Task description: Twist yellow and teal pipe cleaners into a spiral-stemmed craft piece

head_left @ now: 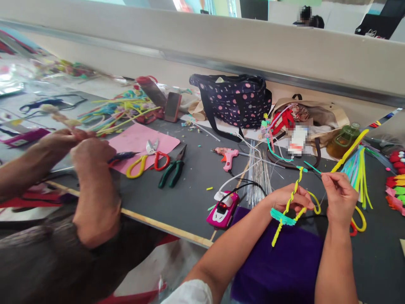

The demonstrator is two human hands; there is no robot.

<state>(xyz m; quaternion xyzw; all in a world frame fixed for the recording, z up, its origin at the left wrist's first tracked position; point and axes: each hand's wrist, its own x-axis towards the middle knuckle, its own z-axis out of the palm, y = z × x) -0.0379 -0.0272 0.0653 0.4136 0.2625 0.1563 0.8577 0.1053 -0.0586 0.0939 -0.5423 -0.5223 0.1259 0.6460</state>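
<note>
My left hand point(292, 197) is closed round a twisted yellow pipe-cleaner piece point(295, 192), which has a teal crosspiece point(283, 217) near its lower end and a little teal at its top. To its right, my right hand point(340, 192) pinches a thin teal strip point(312, 167) between thumb and fingertips. The strip points up and left toward the top of the yellow piece. Below both hands lies a dark purple cloth point(278, 266). Yellow-handled scissors point(360, 219) are partly hidden behind my right forearm.
A pink glue gun point(227, 157), magenta power socket point(223, 210) and thin wires point(257, 173) lie left of my hands. Green pliers point(173, 172) and a patterned bag point(237, 101) are farther off. At the left, another person's hands point(85, 143) work. A bottle point(343, 141) stands back right.
</note>
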